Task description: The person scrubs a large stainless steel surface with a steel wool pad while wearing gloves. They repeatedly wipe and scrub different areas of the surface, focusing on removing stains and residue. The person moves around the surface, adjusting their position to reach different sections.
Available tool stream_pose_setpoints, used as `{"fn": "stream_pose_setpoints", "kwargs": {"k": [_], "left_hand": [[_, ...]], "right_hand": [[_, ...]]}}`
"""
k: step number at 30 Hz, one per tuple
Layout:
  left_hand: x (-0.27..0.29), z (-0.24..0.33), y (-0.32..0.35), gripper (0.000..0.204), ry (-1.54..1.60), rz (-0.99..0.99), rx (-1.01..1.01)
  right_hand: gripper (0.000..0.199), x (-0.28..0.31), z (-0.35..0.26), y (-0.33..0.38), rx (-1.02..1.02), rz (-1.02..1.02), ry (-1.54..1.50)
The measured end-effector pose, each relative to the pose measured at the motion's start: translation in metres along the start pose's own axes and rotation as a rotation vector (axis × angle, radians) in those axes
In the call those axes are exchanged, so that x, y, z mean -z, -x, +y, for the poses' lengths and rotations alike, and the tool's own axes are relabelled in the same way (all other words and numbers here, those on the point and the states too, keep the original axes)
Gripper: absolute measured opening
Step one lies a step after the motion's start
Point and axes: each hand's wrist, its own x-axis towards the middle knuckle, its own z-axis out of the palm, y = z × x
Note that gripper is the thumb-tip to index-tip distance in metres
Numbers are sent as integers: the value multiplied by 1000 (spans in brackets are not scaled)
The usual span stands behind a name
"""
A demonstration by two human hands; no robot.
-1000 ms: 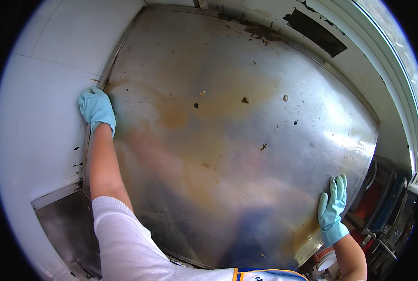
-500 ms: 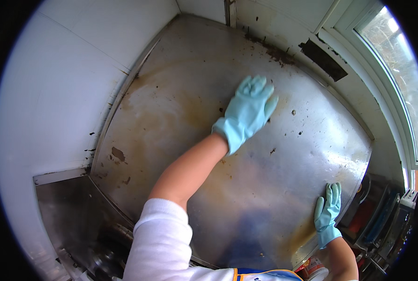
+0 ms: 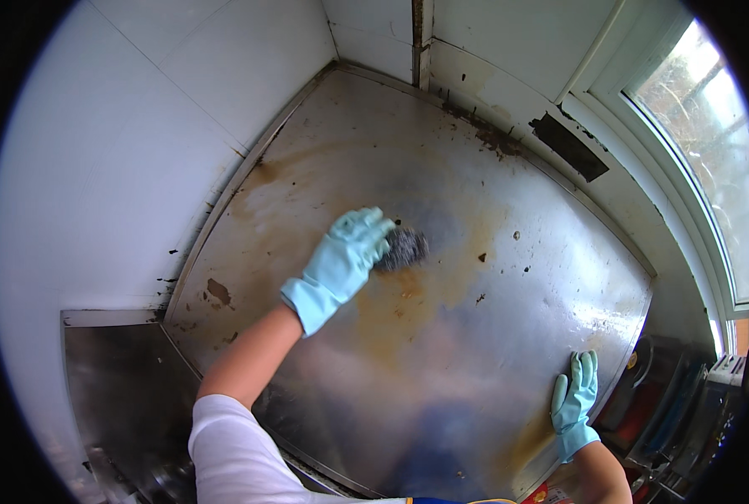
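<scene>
My left hand (image 3: 341, 256), in a light blue rubber glove, is over the middle of a large stained metal worktop (image 3: 492, 370). Its fingers are curled. On its thumb side a dark grey steel wool scrubber (image 3: 405, 249) sticks out, gripped against the worktop and partly hidden by the glove. Brown, rust-coloured smears and wet-looking streaks spread around the scrubber. My right hand (image 3: 575, 405), gloved the same way, lies flat near the worktop's right edge with its fingers stretched out and holds nothing.
White wall panels (image 3: 139, 168) rise on the left and at the back. A window (image 3: 702, 143) is at the right. Various trays or racks (image 3: 677, 412) stand beyond the worktop's right edge. A lower dark metal surface (image 3: 123, 378) lies at the left.
My left hand has moved left and nearer across the worktop, and the scrubber now shows beside it. My right hand stays by the right edge. The view has shifted slightly.
</scene>
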Motion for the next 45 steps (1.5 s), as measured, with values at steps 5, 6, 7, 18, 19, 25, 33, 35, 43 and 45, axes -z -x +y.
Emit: {"fn": "stream_pose_setpoints", "kwargs": {"k": [5, 6, 7, 18, 19, 25, 33, 35, 43, 45], "left_hand": [[1, 0, -35, 43, 1, 34, -215], [0, 0, -38, 47, -150, -160, -246], [-1, -4, -41, 46, -199, -73, -228], [0, -258, -41, 48, 187, 241, 314], [-4, -267, -52, 47, 327, 314, 355], [-49, -178, -201, 49, 844, 473, 555], [-104, -28, -275, 29, 12, 168, -4], [-101, -67, -268, 26, -56, 192, -89], [-70, -95, -288, 46, -139, 302, 411], [-69, -73, -294, 36, -99, 283, 234]], "right_hand": [[62, -1, 2, 2, -5, -17, 4], [62, -2, 3, 2, -1, -16, -1], [62, -2, 4, 3, -18, -21, -6], [66, -2, 9, 7, 37, -36, 7], [67, -1, 10, 6, 37, -44, 8], [67, 0, 12, 8, 54, -65, 1], [67, 3, 10, 6, 61, -66, 8], [66, 3, 9, 5, 67, -52, 7], [71, 0, 13, 7, 79, -35, 10], [73, 0, 13, 6, 97, -21, 3]]}}
